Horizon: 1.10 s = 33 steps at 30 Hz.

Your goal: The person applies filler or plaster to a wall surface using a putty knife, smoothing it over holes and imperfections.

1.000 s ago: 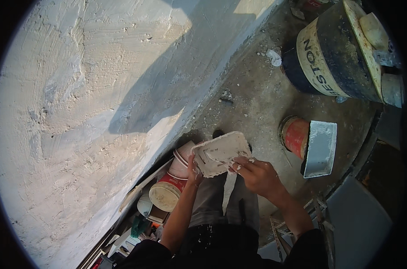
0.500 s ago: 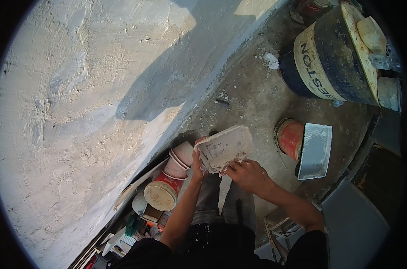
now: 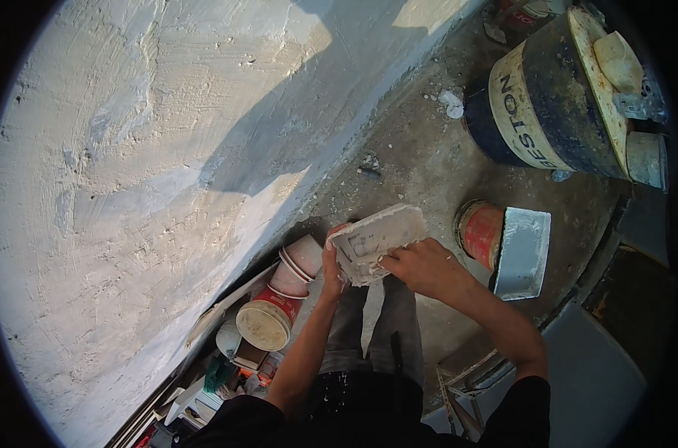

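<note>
A shallow rectangular tray (image 3: 383,230), off-white and crusted with dried plaster, is held tilted in front of my legs. My left hand (image 3: 332,270) grips its left end, thumb at the rim and the other fingers mostly hidden behind it. Over the near right side of the tray is my right hand (image 3: 422,266), its fingers curled together and pressed to the inner surface near the rim. Whatever those fingers may hold is hidden. Dark smudges mark the tray's bottom, and bits of plaster cling along its near edge.
A rough plastered wall (image 3: 167,112) fills the left. Beside it lie stacked buckets (image 3: 267,322) and assorted clutter. To the right, a grey rectangular tub (image 3: 525,250) adjoins a red bucket (image 3: 482,230). Farther off stands a large dark drum (image 3: 548,97). Debris dots the concrete floor (image 3: 417,168).
My right hand has slid farther away and deeper over the inside of the tray. The loose plaster bunched at its fingers no longer shows there. My left hand keeps its grip.
</note>
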Motion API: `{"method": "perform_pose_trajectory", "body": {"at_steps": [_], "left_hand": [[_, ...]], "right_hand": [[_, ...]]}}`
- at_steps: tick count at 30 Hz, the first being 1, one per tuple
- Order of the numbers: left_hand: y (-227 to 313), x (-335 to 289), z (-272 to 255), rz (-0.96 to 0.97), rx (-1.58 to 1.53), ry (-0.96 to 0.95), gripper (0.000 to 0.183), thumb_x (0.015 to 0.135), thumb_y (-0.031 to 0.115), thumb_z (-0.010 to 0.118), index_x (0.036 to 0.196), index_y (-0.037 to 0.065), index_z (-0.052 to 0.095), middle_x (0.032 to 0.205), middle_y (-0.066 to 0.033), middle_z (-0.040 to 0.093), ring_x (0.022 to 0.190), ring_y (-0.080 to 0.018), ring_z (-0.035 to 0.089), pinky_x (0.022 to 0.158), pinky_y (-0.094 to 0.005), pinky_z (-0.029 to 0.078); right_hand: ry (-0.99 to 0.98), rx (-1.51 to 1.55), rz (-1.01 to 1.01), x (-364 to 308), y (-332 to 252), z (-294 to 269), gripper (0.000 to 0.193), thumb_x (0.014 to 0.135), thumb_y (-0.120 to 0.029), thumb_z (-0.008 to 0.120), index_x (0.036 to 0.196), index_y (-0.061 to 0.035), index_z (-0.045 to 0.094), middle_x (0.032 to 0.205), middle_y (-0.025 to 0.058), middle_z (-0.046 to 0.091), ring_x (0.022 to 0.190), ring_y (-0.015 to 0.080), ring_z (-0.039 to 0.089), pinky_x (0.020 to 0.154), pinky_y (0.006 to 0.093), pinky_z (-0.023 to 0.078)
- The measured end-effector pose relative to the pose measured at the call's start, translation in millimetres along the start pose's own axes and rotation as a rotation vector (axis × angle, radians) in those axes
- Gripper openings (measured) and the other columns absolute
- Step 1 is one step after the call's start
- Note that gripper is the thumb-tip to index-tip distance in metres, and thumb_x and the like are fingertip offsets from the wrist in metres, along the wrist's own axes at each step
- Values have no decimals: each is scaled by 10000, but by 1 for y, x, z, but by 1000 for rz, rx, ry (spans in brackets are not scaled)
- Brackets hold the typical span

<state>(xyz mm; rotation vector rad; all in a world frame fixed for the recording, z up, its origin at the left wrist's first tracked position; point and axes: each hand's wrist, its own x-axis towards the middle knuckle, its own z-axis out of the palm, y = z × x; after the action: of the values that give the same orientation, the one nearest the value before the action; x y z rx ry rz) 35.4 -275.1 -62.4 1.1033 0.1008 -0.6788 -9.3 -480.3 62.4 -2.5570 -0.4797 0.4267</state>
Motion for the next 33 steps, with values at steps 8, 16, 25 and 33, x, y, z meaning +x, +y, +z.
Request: {"method": "perform_pose_trajectory", "body": {"at_steps": [8,16,25,33], "left_hand": [[7,2,5,23,131,-39,504,980,404,338,1242,-13,447,1194,-123,506,1134,-211,481,976,-341,374],[-5,-3,-4,-189,-63,89,505,999,420,303,1231,3,469,1157,-125,544,1080,-214,538,940,-361,426],[-9,-5,-10,-281,-171,107,482,990,442,337,1205,34,480,1133,-116,571,1019,-225,590,892,-381,478],[-9,-4,-31,-327,-204,112,502,970,473,376,1214,46,476,1132,-115,569,1020,-226,589,886,-382,480]], "right_hand": [[-226,65,-18,16,-2,-7,117,776,-78,555,839,-96,651,733,92,663,766,274,670,680,380,526],[-292,147,-94,25,23,-9,200,686,-31,608,873,-85,655,728,143,651,732,339,648,671,428,513],[-357,277,-25,29,36,-16,176,693,-31,586,848,-58,665,807,168,655,811,357,630,737,442,497],[-210,535,25,26,60,-12,181,752,-77,634,920,-10,641,858,203,647,826,373,619,731,425,478]]}}
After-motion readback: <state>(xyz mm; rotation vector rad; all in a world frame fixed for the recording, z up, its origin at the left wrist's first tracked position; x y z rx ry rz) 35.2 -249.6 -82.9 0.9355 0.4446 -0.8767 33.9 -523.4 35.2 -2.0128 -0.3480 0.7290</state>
